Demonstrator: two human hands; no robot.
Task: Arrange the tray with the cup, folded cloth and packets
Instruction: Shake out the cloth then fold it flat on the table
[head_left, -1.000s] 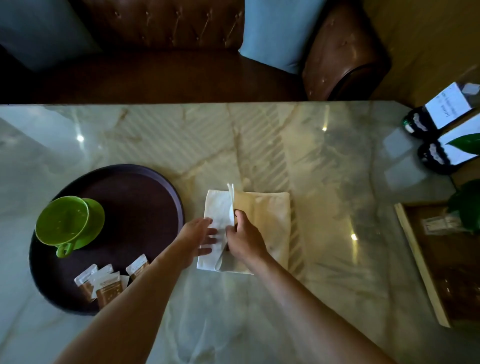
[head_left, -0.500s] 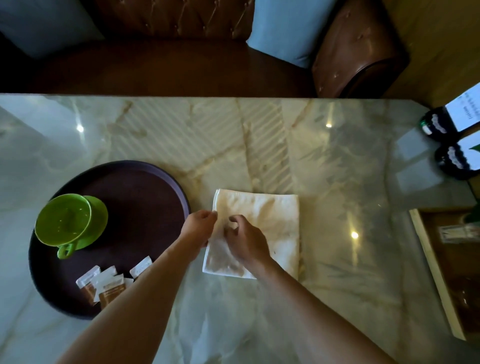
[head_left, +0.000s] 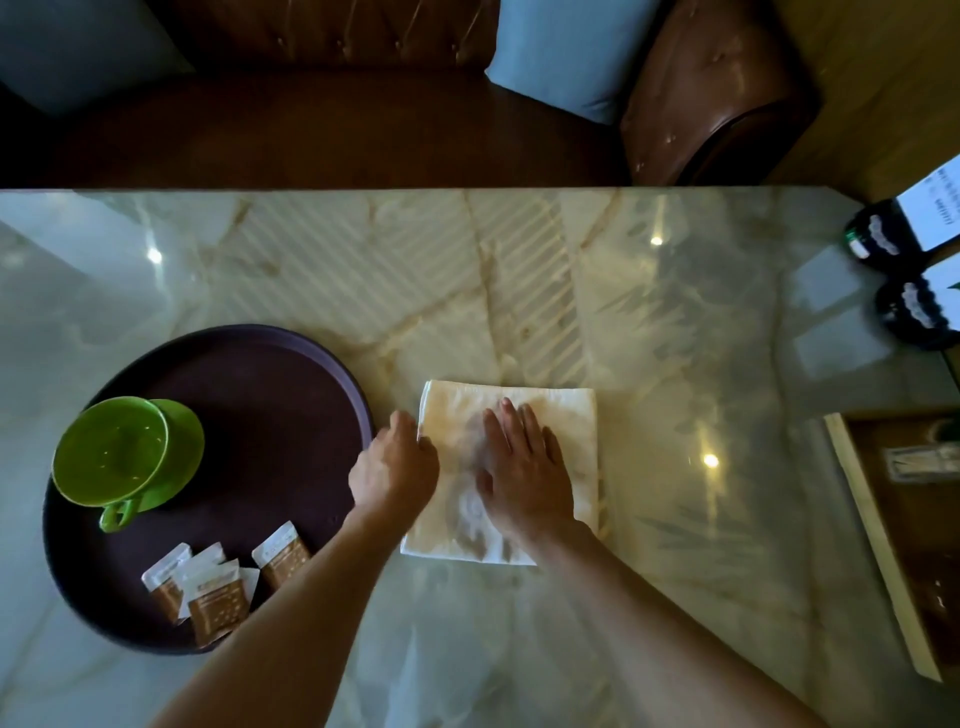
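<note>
A folded cream cloth (head_left: 561, 415) lies flat on the marble table, just right of the round dark tray (head_left: 270, 395). My right hand (head_left: 524, 467) rests flat on the cloth, palm down, fingers stretched out. My left hand (head_left: 395, 467) is at the cloth's left edge, its fingers curled on that edge. On the tray's left stands a green cup (head_left: 111, 457) on a green saucer (head_left: 182, 447). Several brown-and-white packets (head_left: 218, 597) lie at the tray's near rim.
The marble table (head_left: 519, 291) stretches wide behind the cloth. A wooden box (head_left: 904, 540) sits at the right edge, with two dark bottles (head_left: 883, 244) bearing white labels beyond it. A brown leather sofa (head_left: 363, 119) with blue cushions runs along the far side.
The cloth's raised flap has been laid down, leaving a flat folded square. My right hand went from pinching the cloth to lying flat on it; my left stayed at the left edge.
</note>
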